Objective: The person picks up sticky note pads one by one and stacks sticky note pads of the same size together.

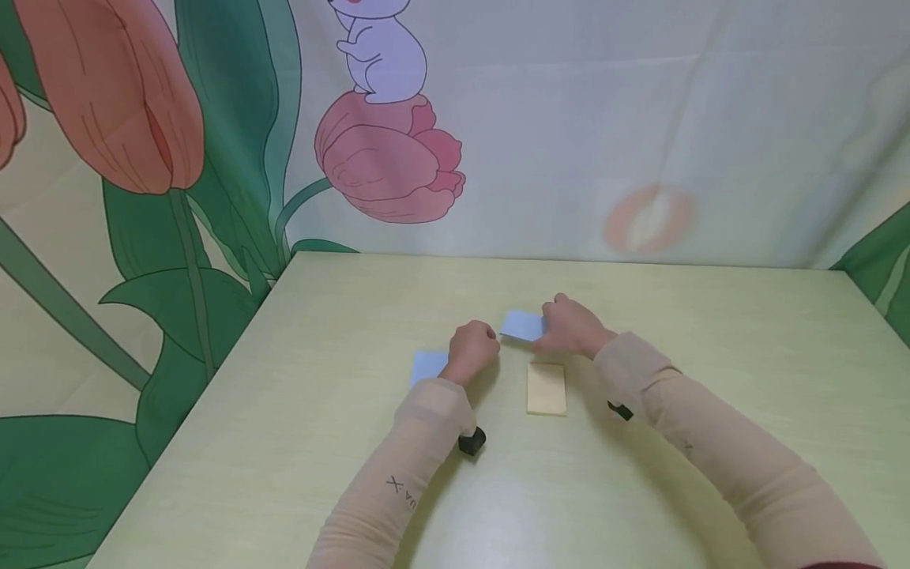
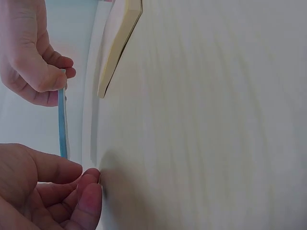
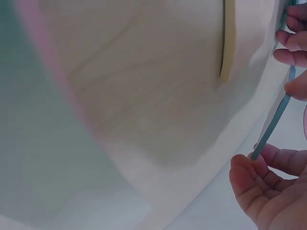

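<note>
In the head view, my right hand [image 1: 569, 325] holds a small blue sticky note pad [image 1: 522, 325] by its right side. From the left wrist view, that same blue pad [image 2: 62, 122] appears edge-on, pinched between thumb and fingers of my right hand [image 2: 29, 57]. My left hand [image 1: 472, 352] is at the pad's other end with curled fingers. Close up, the left hand [image 2: 48, 191] overlaps that end, so I cannot tell whether it grips it. Behind the left wrist, another blue pad [image 1: 428, 365] lies partly covered. A pale yellow pad [image 1: 546, 389] rests between the forearms.
A pale wood-grain table [image 1: 284, 442] carries everything. Along its back edge hangs a light cloth [image 1: 554, 142] printed with tulips and a white animal. Both forearms wear beige sleeves with a dark wrist device [image 1: 472, 441] on the left one.
</note>
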`<state>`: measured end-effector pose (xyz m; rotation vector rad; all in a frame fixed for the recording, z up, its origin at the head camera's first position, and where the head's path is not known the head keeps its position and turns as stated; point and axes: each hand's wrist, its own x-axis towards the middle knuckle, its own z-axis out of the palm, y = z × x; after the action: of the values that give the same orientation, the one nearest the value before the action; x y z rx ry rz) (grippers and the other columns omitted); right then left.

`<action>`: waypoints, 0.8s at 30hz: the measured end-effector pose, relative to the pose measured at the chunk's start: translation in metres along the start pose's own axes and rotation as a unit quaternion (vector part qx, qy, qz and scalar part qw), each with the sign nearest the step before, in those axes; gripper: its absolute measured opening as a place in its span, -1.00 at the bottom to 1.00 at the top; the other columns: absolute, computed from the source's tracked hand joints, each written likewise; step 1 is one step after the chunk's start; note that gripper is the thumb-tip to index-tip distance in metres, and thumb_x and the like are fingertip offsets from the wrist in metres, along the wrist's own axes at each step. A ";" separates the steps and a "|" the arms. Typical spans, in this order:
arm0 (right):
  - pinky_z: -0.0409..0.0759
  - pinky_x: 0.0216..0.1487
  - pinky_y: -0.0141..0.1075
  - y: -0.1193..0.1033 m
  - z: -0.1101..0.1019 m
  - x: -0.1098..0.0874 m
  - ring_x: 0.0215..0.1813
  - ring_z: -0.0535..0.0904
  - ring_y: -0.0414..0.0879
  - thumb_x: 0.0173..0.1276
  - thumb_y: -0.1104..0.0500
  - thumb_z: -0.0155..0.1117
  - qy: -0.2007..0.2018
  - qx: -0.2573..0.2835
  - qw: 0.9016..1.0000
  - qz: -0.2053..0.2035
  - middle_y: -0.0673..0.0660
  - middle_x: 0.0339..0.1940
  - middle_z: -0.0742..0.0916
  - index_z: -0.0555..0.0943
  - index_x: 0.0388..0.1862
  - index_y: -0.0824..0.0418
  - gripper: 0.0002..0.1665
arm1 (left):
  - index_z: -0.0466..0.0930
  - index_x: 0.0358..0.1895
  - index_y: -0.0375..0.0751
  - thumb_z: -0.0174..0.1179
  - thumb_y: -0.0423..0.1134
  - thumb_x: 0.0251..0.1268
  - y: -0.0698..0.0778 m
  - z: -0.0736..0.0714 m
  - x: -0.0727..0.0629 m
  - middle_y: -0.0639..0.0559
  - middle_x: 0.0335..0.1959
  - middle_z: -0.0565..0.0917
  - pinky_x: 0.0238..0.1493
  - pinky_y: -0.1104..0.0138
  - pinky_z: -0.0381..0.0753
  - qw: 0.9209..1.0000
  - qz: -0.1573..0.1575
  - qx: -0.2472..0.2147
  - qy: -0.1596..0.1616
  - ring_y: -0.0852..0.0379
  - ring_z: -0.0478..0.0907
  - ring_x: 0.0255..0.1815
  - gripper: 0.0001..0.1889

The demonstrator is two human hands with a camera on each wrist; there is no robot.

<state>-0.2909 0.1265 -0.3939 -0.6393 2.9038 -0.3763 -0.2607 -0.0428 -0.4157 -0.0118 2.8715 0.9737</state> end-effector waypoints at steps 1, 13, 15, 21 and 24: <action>0.39 -0.44 -0.35 -0.001 0.000 -0.001 -0.40 0.42 -0.06 -0.10 -0.02 0.26 0.001 0.001 1.000 0.003 0.19 -0.32 0.49 0.48 -0.23 0.38 -0.45 | -0.04 -0.82 -0.08 -0.10 -0.45 -0.02 0.000 0.000 0.000 0.12 -0.79 -0.06 -0.70 0.44 -0.14 1.000 0.001 0.000 0.000 0.22 -0.16 -0.71 -0.61; 0.30 -0.51 -0.35 -0.011 0.000 -0.010 -0.40 0.37 -0.05 -0.11 -0.06 0.26 0.006 0.002 0.999 0.053 0.18 -0.38 0.49 0.49 -0.40 0.33 -0.52 | -0.06 -0.80 -0.07 -0.11 -0.45 -0.05 -0.001 0.001 -0.002 0.13 -0.79 -0.07 -0.69 0.44 -0.15 1.000 0.007 0.006 0.002 0.23 -0.18 -0.70 -0.62; 0.30 -0.52 -0.35 -0.013 -0.001 -0.011 -0.39 0.37 -0.04 -0.10 -0.07 0.26 0.005 0.009 0.998 0.067 0.18 -0.39 0.49 0.49 -0.43 0.32 -0.53 | -0.06 -0.81 -0.07 -0.10 -0.44 -0.05 0.000 0.001 -0.003 0.13 -0.79 -0.06 -0.69 0.44 -0.14 1.000 0.009 0.007 0.002 0.23 -0.17 -0.71 -0.62; 0.31 -0.53 -0.34 -0.019 0.000 -0.015 -0.35 0.37 -0.04 -0.07 -0.10 0.25 -0.007 0.031 0.994 0.104 0.18 -0.37 0.50 0.50 -0.46 0.31 -0.53 | 0.07 -0.80 -0.07 -0.04 -0.41 0.02 0.002 -0.001 -0.005 0.12 -0.81 0.06 -0.68 0.44 -0.01 1.000 -0.003 0.008 -0.004 0.22 -0.04 -0.73 -0.64; 0.31 -0.55 -0.34 -0.021 0.000 -0.017 -0.34 0.38 -0.04 -0.08 -0.10 0.25 -0.006 0.030 0.993 0.111 0.18 -0.37 0.51 0.50 -0.44 0.32 -0.52 | 0.10 -0.78 -0.08 -0.04 -0.40 0.03 0.002 -0.001 -0.005 0.11 -0.80 0.10 -0.67 0.44 0.02 1.000 -0.005 0.008 -0.007 0.22 -0.01 -0.72 -0.67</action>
<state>-0.2670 0.1155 -0.3867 -0.3049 2.8979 -0.4272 -0.2559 -0.0422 -0.4135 -0.0178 2.8634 0.9441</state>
